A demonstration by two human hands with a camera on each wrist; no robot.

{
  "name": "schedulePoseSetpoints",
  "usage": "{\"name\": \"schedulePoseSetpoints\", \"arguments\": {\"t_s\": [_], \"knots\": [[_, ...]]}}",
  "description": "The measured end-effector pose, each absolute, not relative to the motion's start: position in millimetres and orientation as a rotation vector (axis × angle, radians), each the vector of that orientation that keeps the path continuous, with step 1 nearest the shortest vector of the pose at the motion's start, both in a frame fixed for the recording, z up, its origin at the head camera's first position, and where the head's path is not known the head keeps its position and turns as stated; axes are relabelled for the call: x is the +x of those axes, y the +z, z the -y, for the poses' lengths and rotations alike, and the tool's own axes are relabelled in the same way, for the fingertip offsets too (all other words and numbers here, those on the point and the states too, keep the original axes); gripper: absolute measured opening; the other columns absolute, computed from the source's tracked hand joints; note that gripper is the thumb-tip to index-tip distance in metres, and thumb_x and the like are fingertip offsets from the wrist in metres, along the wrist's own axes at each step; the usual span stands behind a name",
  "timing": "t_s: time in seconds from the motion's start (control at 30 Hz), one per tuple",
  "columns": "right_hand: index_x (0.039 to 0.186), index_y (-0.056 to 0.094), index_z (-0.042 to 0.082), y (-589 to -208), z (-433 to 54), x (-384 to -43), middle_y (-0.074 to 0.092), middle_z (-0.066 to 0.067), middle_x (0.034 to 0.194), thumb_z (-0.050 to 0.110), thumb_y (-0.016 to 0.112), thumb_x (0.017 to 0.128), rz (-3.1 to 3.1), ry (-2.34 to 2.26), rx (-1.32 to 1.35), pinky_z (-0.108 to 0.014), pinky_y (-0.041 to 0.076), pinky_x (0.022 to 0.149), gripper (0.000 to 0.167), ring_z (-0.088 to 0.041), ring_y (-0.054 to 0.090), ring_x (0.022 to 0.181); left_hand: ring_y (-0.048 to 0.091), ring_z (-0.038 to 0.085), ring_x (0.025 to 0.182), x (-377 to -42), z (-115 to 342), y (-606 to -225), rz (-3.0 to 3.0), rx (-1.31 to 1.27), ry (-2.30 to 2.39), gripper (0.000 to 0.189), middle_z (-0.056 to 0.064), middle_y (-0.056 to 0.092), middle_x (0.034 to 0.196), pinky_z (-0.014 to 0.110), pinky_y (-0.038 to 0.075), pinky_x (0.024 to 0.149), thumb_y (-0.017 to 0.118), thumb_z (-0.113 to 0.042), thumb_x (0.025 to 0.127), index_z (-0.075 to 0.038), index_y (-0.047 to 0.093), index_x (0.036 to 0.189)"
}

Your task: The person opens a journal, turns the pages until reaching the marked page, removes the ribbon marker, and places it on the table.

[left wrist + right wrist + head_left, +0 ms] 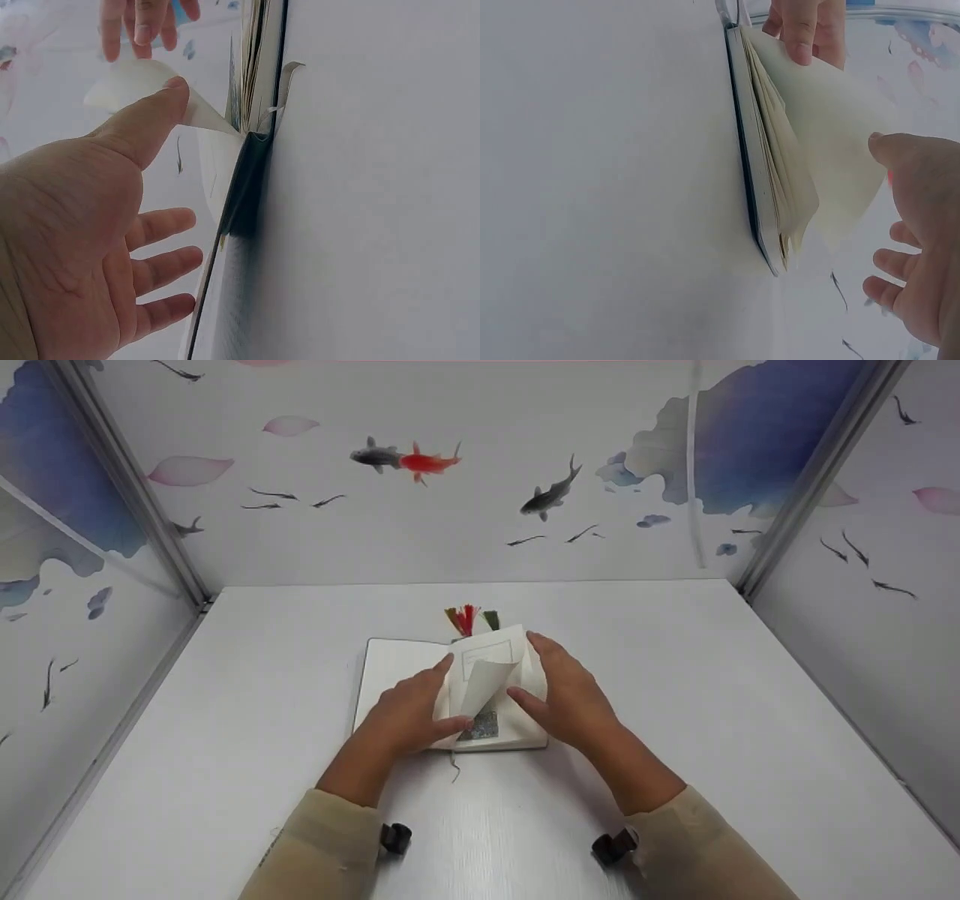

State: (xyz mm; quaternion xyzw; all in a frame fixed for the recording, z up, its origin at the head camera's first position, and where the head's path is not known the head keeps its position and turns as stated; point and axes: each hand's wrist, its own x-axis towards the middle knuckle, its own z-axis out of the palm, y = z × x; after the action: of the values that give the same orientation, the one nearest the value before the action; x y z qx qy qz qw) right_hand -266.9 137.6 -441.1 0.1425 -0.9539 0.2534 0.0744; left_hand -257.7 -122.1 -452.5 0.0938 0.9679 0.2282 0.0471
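Observation:
An open notebook (390, 669) with cream pages and a dark cover lies mid-table. One curling leaf (484, 682) stands up from its right half, above a small dark printed picture (482, 725). My left hand (409, 709) is over the left half; its thumb (169, 94) lies against the raised leaf near the lower edge, the other fingers extended. On the far side, my right hand (576, 690) is spread around the right pages. Its thumb tip (877, 141) is at the leaf's outer edge. In the right wrist view, several pages (791, 176) fan out beneath the leaf.
Red, yellow and green tassels (466, 619) stick out past the notebook's top edge. A thin ribbon (455, 769) hangs from its bottom onto the white table (750, 720). Panels painted with fish (551, 499) enclose the table at the back and sides.

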Motion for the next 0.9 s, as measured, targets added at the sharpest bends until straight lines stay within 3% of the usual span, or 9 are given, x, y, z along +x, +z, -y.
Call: {"name": "schedulePoseSetpoints", "arguments": {"t_s": [0.17,0.4,0.6,0.9], "knots": [[0.172,0.021,0.027,-445.1,-140.3,-272.1,0.029,-0.001,0.179,0.047,0.083,0.093,2.934,0.779,0.403,-0.056,0.038,0.128,0.102,-0.031,0.035,0.163,0.055,0.032,0.147,-258.7,121.8,-450.9,-3.024,0.310,0.752,0.119,0.006,0.047,0.168,0.058,0.047,0.121,0.086,-0.058,0.085,-0.031,0.012,0.174],[0.173,0.022,0.030,-449.3,-142.5,-276.6,0.017,0.000,0.182,0.048,0.090,0.085,3.045,0.701,0.461,-0.062,0.035,0.128,0.112,-0.033,0.026,0.167,0.032,0.034,0.163,-256.6,125.0,-447.7,-3.114,0.400,0.730,0.128,0.007,0.023,0.179,0.059,0.032,0.131,0.088,-0.055,0.084,-0.027,0.002,0.174],[0.172,0.025,0.031,-456.1,-145.0,-277.5,0.014,0.003,0.183,0.044,0.093,0.082,3.122,0.626,0.522,-0.067,0.030,0.129,0.113,-0.032,0.019,0.169,0.022,0.033,0.166,-256.7,127.1,-443.0,-3.215,0.453,0.670,0.134,0.003,0.007,0.182,0.063,0.027,0.132,0.089,-0.056,0.080,-0.029,-0.003,0.174],[0.171,0.028,0.029,-458.3,-143.3,-276.7,0.014,0.002,0.183,0.042,0.092,0.084,3.161,0.632,0.567,-0.065,0.029,0.130,0.109,-0.032,0.018,0.169,0.018,0.034,0.167,-254.2,130.2,-434.8,-3.379,0.358,0.626,0.131,0.003,0.003,0.183,0.065,0.027,0.131,0.089,-0.055,0.081,-0.033,-0.001,0.173]]}}
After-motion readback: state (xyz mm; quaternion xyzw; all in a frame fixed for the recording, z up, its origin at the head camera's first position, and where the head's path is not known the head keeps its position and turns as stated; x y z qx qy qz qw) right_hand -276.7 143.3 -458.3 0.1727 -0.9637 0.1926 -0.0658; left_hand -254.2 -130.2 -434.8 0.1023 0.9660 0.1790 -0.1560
